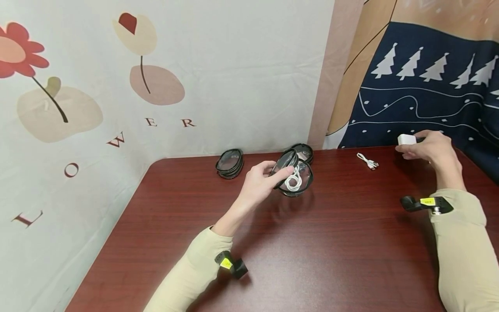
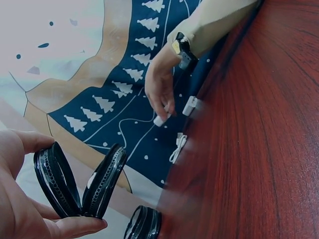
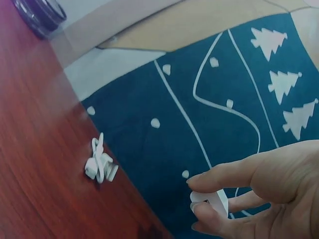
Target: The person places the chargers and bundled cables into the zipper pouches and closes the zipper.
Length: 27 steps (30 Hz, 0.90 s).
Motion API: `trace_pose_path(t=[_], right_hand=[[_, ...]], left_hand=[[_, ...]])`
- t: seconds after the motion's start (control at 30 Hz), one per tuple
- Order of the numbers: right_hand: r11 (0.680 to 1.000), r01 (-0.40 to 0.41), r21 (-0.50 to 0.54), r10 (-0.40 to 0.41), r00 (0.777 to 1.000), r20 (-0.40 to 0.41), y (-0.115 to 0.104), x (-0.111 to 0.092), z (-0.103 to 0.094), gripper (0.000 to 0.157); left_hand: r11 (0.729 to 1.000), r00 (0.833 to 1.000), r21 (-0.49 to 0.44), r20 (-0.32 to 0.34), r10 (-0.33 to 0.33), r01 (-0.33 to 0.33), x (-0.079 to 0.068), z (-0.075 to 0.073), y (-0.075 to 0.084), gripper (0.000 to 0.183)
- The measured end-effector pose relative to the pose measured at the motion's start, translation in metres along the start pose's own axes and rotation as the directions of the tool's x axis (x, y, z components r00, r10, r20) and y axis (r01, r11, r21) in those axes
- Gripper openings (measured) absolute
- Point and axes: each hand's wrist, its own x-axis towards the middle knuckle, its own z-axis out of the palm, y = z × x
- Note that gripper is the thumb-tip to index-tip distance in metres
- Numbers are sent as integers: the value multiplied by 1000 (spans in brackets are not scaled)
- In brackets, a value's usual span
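My left hand (image 1: 259,180) grips a small round clear case (image 1: 308,181) with black zipped edging, its two halves spread apart in a V. A coiled white cable (image 1: 293,183) lies inside it. At the back right, my right hand (image 1: 429,147) pinches a white charger block (image 1: 406,139) between thumb and fingers, raised above the table. In the left wrist view a second white block (image 2: 192,105) sits on the table close to that hand. A bundled white cable (image 1: 367,161) lies on the table to the left of the right hand.
A stack of round black-edged cases (image 1: 229,164) stands near the back edge, left of my left hand. Another such case (image 1: 303,152) is just behind the held one. Printed cloth (image 1: 241,78) hangs behind the reddish-brown table (image 1: 343,251).
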Motion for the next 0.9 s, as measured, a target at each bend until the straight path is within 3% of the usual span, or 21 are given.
trace_pose_path(t=[0.9], right_hand=[[990,143,-9,-144,988,-64,-53,-26,-8,98]], left_hand=[[1000,1000,-21,-1,-2,2,0,-4,1,55]])
